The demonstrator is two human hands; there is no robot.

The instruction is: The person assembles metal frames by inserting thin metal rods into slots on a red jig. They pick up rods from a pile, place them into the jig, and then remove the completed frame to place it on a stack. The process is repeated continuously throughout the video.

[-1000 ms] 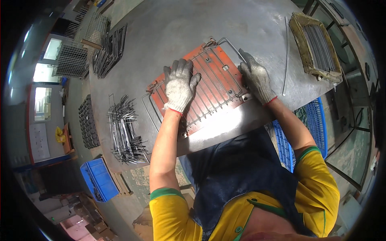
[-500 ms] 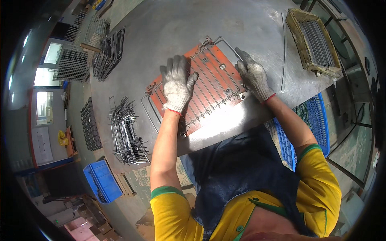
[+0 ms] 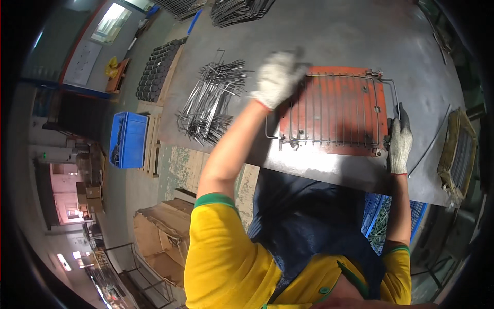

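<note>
A wire rack (image 3: 337, 108) of parallel thin rods lies on a red plate fixture (image 3: 378, 149) on the metal table. Its outer wire sticks out past the plate at both ends, bent at the right corner. My right hand (image 3: 400, 147), in a whitish glove with dark fingertips, is closed at that right bent wire, beside the plate's edge. My left hand (image 3: 278, 80), gloved too, is over the plate's upper left corner; motion smears its fingers, and whether it touches the rack cannot be told.
Left of the plate lies a heap of bent metal wires (image 3: 211, 103), with another wire stack (image 3: 239, 10) at the far edge. On the right are a single rod (image 3: 429, 141) and a box of straight rods (image 3: 458, 149). Blue crates (image 3: 128, 140) stand below table level.
My left hand has come off the middle of the rack and moved to the plate's upper left corner. My right hand stays by the right bent wire. The whole view has turned.
</note>
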